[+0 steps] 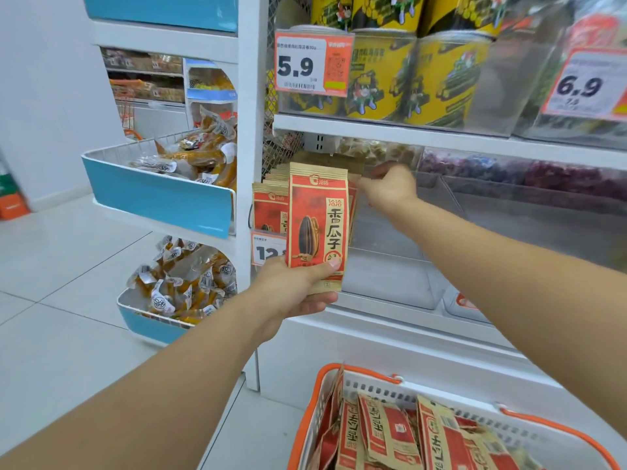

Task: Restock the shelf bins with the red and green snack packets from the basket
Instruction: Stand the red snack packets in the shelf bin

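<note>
My left hand [298, 290] grips the bottom of a red sunflower-seed packet [317, 225], held upright in front of the clear shelf bin [390, 232]. Several red packets [269, 208] stand in a row at the bin's left end, behind the held one. My right hand [390, 184] reaches into the bin, fingers resting on the top edge of the rearmost packets. The orange-rimmed basket [314, 401] at the bottom holds several more red packets [390, 432]. No green packets are visible.
Yellow snack cans [383, 72] fill the shelf above, with price tags 5.9 [310, 64] and 6.9 [583, 84]. Blue-fronted wire bins [159, 195] of orange-wrapped snacks hang on the end rack at left. White tiled floor [68, 266] lies left.
</note>
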The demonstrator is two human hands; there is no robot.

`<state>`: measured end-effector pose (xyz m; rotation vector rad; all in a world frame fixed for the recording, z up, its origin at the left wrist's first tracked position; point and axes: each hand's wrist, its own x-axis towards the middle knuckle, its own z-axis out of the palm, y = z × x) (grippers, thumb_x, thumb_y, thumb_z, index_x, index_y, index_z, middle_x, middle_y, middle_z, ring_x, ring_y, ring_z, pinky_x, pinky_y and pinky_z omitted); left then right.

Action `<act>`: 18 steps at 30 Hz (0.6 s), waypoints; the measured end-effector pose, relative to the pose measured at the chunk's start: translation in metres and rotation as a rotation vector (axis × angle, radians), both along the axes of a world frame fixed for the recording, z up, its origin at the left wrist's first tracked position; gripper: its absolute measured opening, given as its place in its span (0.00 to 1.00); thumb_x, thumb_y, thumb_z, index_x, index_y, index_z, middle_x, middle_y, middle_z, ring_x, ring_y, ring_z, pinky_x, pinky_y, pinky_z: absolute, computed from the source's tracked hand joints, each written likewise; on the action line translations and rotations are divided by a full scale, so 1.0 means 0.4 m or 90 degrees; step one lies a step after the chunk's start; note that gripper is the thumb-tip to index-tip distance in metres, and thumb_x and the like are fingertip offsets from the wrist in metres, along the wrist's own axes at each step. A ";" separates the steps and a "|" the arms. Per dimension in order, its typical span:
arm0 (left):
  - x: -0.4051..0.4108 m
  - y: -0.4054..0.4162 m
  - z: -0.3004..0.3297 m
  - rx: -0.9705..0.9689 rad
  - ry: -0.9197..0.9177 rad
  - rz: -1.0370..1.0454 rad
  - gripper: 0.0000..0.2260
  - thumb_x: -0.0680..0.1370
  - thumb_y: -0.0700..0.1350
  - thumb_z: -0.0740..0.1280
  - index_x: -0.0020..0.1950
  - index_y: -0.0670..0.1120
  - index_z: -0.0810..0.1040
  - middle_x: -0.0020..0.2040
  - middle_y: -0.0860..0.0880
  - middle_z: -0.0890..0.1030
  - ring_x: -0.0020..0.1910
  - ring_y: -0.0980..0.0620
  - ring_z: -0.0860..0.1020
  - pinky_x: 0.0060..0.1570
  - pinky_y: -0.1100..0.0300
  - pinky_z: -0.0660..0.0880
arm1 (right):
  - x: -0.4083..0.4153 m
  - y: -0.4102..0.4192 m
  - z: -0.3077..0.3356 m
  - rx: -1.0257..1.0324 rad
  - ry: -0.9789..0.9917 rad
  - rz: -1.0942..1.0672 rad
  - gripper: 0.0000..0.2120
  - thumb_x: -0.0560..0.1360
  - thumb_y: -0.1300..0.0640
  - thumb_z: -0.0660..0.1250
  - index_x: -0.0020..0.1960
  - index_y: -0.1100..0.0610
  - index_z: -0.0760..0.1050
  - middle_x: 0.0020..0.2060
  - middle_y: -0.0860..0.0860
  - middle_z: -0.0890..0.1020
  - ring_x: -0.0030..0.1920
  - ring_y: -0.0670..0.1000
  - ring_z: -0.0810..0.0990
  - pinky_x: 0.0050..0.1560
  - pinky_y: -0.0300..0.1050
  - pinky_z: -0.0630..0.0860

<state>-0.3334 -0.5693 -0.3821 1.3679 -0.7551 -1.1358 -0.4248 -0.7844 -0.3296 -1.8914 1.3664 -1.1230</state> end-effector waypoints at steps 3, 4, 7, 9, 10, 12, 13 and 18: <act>-0.009 -0.002 0.014 -0.012 0.013 -0.027 0.16 0.73 0.49 0.75 0.58 0.46 0.81 0.45 0.46 0.87 0.39 0.50 0.85 0.32 0.64 0.78 | -0.063 0.128 0.031 0.103 -0.115 0.206 0.23 0.74 0.34 0.68 0.48 0.56 0.80 0.45 0.52 0.85 0.40 0.51 0.83 0.40 0.48 0.81; -0.014 -0.002 0.021 -0.014 0.016 -0.043 0.15 0.74 0.49 0.75 0.58 0.46 0.81 0.45 0.47 0.87 0.38 0.51 0.84 0.31 0.65 0.77 | -0.085 0.173 0.035 0.205 -0.124 0.322 0.26 0.73 0.32 0.66 0.48 0.56 0.81 0.43 0.51 0.85 0.38 0.50 0.82 0.37 0.45 0.79; -0.033 -0.004 0.030 -0.008 -0.011 -0.076 0.17 0.72 0.49 0.76 0.58 0.46 0.81 0.46 0.48 0.87 0.36 0.54 0.82 0.31 0.66 0.73 | -0.141 0.239 0.029 0.267 -0.039 0.511 0.19 0.72 0.45 0.70 0.54 0.58 0.81 0.49 0.56 0.86 0.45 0.52 0.83 0.44 0.45 0.81; -0.045 -0.010 0.032 -0.009 -0.021 -0.052 0.17 0.72 0.47 0.77 0.59 0.47 0.81 0.48 0.49 0.86 0.39 0.54 0.82 0.31 0.65 0.73 | -0.162 0.233 0.029 0.214 -0.025 0.514 0.14 0.73 0.58 0.73 0.57 0.61 0.81 0.52 0.59 0.86 0.48 0.55 0.85 0.48 0.46 0.83; -0.048 -0.014 0.034 -0.017 -0.009 -0.017 0.17 0.72 0.45 0.77 0.59 0.47 0.80 0.50 0.49 0.86 0.41 0.53 0.82 0.30 0.65 0.74 | -0.168 0.225 0.035 0.188 -0.049 0.484 0.14 0.74 0.61 0.73 0.58 0.62 0.80 0.52 0.59 0.86 0.49 0.56 0.85 0.48 0.47 0.83; -0.044 -0.023 0.035 -0.036 0.024 0.081 0.17 0.73 0.41 0.76 0.60 0.47 0.79 0.53 0.48 0.83 0.45 0.50 0.81 0.29 0.65 0.76 | -0.178 0.201 0.052 0.127 -0.131 0.424 0.13 0.74 0.65 0.73 0.58 0.63 0.80 0.50 0.58 0.86 0.48 0.55 0.86 0.47 0.48 0.84; -0.036 -0.027 0.032 -0.041 0.030 0.126 0.17 0.73 0.41 0.76 0.60 0.46 0.78 0.54 0.47 0.81 0.44 0.50 0.81 0.29 0.65 0.76 | -0.180 0.186 0.059 0.098 -0.159 0.397 0.13 0.74 0.66 0.73 0.58 0.64 0.80 0.49 0.57 0.86 0.48 0.54 0.86 0.46 0.48 0.84; -0.005 -0.035 0.012 -0.028 -0.007 0.206 0.10 0.77 0.40 0.71 0.57 0.47 0.79 0.52 0.42 0.82 0.40 0.50 0.79 0.27 0.64 0.73 | -0.134 0.101 0.030 0.150 -0.014 0.307 0.10 0.77 0.66 0.70 0.57 0.63 0.80 0.51 0.58 0.86 0.50 0.55 0.86 0.53 0.55 0.83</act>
